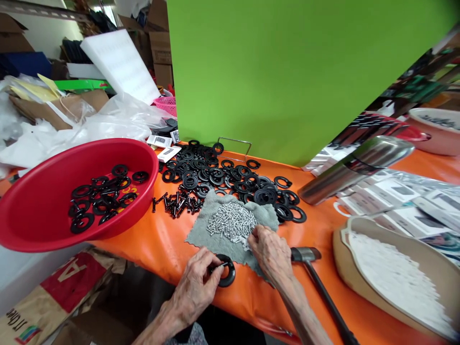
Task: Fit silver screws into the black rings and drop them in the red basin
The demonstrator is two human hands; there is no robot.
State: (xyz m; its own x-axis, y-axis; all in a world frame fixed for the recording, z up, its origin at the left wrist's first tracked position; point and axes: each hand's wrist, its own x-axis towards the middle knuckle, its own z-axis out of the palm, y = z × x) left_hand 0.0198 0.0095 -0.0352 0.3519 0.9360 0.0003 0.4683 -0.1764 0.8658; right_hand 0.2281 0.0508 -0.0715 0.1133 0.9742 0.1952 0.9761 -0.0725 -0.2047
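My left hand (197,280) is closed on a black ring (230,275) close to the table's front edge, thumb and fingers pinching its left side. My right hand (269,249) rests at the right edge of a pile of small silver pins (232,221), fingers bent together at the pile; whether they grip a pin is hidden. The pins lie on a grey-green cloth (201,230). Just right of that hand lies a hammer (305,254) with a dark handle. Behind the cloth are many loose black rings (215,175) and a heap of short black rods (179,203).
At left stands a red basin (32,206) holding black rings and rods. A tan tub (339,249) of white pieces is at right, with a steel cylinder (334,177) and small white boxes (406,191) behind it. A green panel (266,72) rises at the back.
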